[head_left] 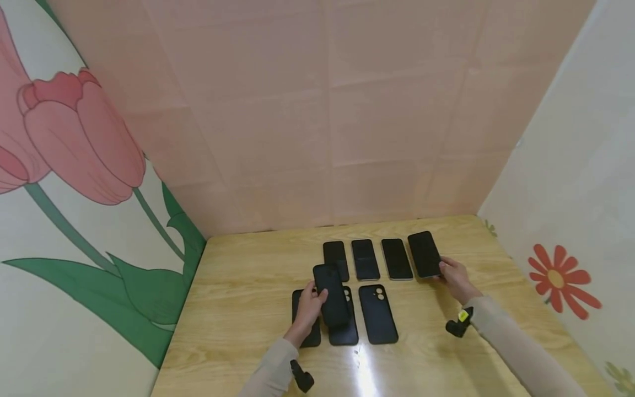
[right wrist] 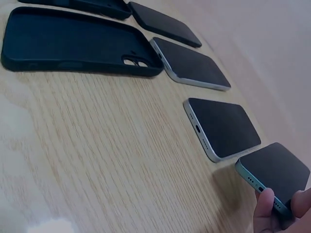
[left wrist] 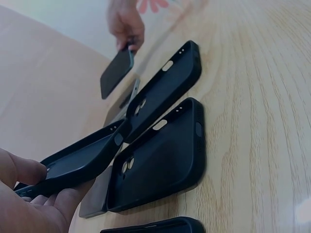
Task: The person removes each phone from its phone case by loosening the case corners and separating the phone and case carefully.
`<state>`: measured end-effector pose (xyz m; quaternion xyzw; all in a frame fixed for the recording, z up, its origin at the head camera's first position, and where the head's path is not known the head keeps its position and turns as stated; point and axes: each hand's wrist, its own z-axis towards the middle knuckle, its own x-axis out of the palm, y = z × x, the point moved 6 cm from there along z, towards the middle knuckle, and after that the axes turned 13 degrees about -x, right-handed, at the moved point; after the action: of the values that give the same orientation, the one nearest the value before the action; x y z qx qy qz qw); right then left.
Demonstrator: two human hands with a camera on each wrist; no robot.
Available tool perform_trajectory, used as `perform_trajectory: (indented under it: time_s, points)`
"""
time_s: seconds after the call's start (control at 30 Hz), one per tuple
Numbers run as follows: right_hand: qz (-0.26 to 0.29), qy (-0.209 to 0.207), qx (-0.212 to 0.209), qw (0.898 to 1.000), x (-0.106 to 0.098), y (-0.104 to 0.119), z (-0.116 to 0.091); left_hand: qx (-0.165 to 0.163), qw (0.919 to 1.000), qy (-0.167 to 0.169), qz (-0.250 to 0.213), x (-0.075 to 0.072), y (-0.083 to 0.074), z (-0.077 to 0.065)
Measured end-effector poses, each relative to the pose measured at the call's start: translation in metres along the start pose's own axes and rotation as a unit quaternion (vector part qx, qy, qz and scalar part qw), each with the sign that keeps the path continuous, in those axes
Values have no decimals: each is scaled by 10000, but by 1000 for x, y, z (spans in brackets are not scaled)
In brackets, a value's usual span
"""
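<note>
My left hand (head_left: 308, 309) grips a black phone case (left wrist: 87, 158) by one end, thumb inside and fingers beneath. It is raised over the front row of cases, hollow side up. Two black cases (head_left: 306, 337) (head_left: 350, 331) lie partly hidden behind it and the hand. A third case (head_left: 378, 314), with a camera cutout, lies to their right. At the right end of the back row, my right hand (head_left: 455, 280) pinches a phone (right wrist: 279, 167) with a greenish edge by its port end, tilted above the table. Its dark screen faces up.
Left of the held phone, two silver-edged phones (right wrist: 223, 128) (right wrist: 194, 63) and a dark-edged phone (right wrist: 165, 24) lie screen up in the back row. The wooden table (head_left: 238, 309) meets a pink wall (head_left: 317, 138) behind and a flowered wall (head_left: 560, 220) at right.
</note>
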<state>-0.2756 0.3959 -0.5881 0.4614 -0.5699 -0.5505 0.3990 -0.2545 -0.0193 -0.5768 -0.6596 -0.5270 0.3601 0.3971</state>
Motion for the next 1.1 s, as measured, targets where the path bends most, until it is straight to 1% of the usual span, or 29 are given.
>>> perform_trajectory:
  time_s: [0.2, 0.37, 0.43, 0.5, 0.6, 0.67, 0.77, 0.93, 1.1]
  points:
    - [-7, -115, -12, 9999, -5, -2, 4, 36, 10000, -52, 18, -1, -2, -2]
    - [226, -86, 122, 9996, -7, -4, 4, 12, 10000, -13, 2, 0, -1, -2]
    - [279, -63, 145, 9995, -8, -5, 3, -14, 10000, 27, -30, 0, -8, -11]
    - [270, -63, 144, 9995, -9, -5, 3, -31, 10000, 67, -45, 0, -10, -12]
    - [121, -58, 121, 9998, -11, -6, 4, -40, 9999, 88, -32, -1, -11, -13]
    - [-6, -61, 139, 9999, -12, -8, 5, -61, 10000, 62, 11, -1, -3, -5]
    - [-123, -65, 188, 9997, -14, -11, 5, -96, 9999, -2, 89, -1, 2, -3]
    - [-260, -125, 205, 9994, -16, -13, 5, -196, 9997, -23, 132, 0, 3, -3]
    - [-367, -302, 64, 9988, -19, -10, 6, -165, 9998, -10, 148, 0, 2, -3]
